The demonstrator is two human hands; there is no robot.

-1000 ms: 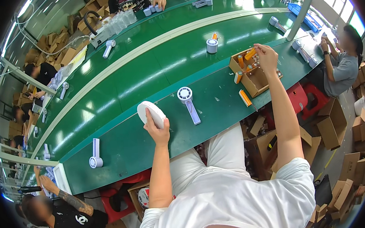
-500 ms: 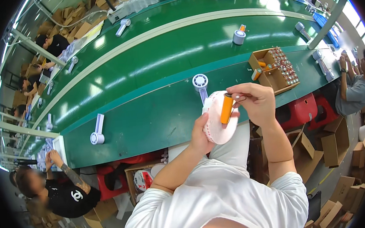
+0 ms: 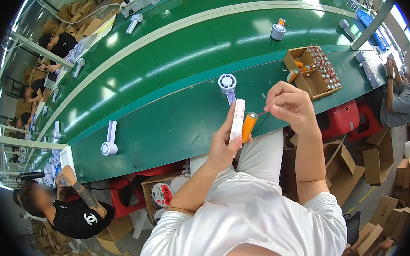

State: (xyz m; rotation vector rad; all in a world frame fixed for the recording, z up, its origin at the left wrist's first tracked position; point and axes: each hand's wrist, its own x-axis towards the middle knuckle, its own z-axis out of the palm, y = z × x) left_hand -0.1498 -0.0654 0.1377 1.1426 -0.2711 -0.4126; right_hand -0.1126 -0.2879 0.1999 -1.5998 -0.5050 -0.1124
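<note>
Roll [image 3: 238, 121] (white, edge-on) is clamped in your left hand [image 3: 224, 146], orange battery [image 3: 249, 126] alongside. Your right hand [image 3: 292, 106] pinches a wire [image 3: 261, 113].

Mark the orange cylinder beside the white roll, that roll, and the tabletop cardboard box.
Orange cylinder [image 3: 249, 127], head view: middle of its side.
White roll [image 3: 238, 124], head view: its outer edge.
Cardboard box [image 3: 312, 81], head view: bare inside.

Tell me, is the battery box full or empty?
The box is partly full: batteries crowd its right side, with gaps at left.
</note>
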